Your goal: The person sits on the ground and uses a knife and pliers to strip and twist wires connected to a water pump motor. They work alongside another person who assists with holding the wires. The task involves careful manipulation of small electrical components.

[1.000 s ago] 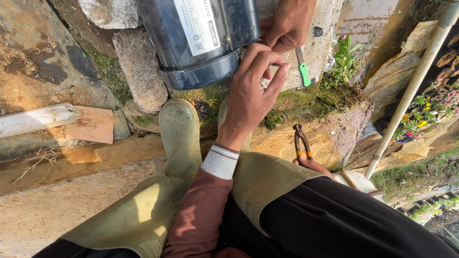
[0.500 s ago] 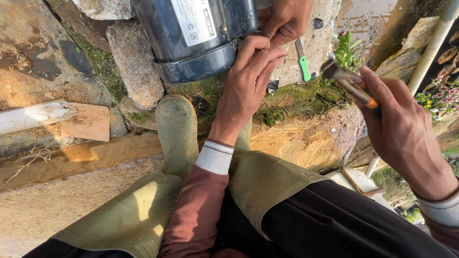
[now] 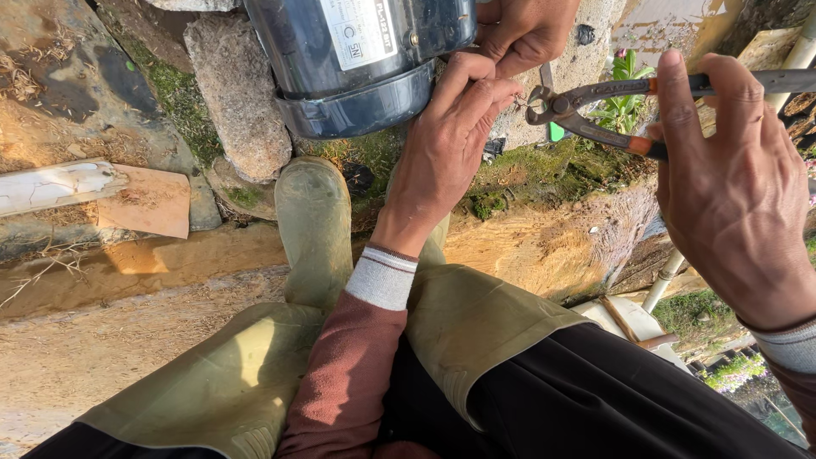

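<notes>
Clearly, the right hand [image 3: 731,195] grips pliers [image 3: 595,106] beside the blue motor [image 3: 357,59] while the left hand's [image 3: 446,157] fingers pinch there, so a slip could probably nip them.

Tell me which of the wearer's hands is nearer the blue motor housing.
Left. The left hand rests beside the blue motor housing, fingers at its edge; the right hand holds pliers farther off.
</notes>
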